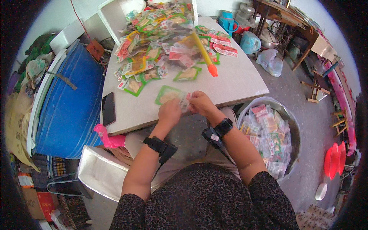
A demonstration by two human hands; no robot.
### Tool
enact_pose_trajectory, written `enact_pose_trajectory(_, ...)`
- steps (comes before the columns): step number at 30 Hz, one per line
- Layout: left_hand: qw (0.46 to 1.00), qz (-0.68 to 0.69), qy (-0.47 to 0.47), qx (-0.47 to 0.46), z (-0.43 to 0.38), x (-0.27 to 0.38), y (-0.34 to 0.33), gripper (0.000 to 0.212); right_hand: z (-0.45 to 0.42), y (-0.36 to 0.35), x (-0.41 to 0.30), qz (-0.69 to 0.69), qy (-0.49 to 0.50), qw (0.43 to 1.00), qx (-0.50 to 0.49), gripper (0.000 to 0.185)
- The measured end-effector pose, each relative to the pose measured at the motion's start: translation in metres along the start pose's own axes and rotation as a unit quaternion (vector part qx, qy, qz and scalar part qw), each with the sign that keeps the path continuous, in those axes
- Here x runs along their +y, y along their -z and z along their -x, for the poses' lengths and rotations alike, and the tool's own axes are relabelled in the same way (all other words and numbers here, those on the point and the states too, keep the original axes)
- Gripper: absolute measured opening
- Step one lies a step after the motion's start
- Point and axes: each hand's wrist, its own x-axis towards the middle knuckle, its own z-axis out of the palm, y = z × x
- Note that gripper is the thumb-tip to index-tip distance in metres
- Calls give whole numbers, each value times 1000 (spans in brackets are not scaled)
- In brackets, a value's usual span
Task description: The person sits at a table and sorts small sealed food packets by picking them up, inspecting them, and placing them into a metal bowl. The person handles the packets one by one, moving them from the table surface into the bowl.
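A small plastic food packet with a green border is held low over the near edge of the white table. My left hand grips its near side, the fingers curled and seen from the back. Close beside it, my right hand pinches the clear end of the plastic, where some red print shows. The fingertips are partly hidden, so whether this is one packet or two layers cannot be told. Just beyond lies another green-bordered packet. A yellow rod with an orange tip slants above the heap of packets.
A white foam box spills packets at the table's back. The smartphone lies at the left edge, near a blue plastic barrel. Beside my right arm stands a metal basin full of packets. Another foam box is lower left.
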Motion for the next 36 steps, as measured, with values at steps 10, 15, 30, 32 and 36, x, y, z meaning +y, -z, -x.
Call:
enact_pose_trajectory(10, 991, 128, -4, -37, -2, -2, 12, 28, 3, -20, -3, -61, 48, 996, 49, 9)
enact_pose_trajectory(15, 993, 85, 47, 73, -23, -60, 24, 32, 1, -3, -1, 219, 241, 923, 204, 13)
enact_pose_trajectory(30, 860, 423, 251, 138, -104, -271, 31, 15, -10, 6, 23, 223, 286, 909, 203, 18)
enact_pose_trajectory(32, 745, 546, 352, 148, -105, -253, 38, 12, -10, 4, 23, 231, 295, 905, 204, 17)
enact_pose_trajectory(36, 983, -38, 172, 49, -98, -240, 49, 7, -9, 2, 21, 246, 317, 891, 212, 10)
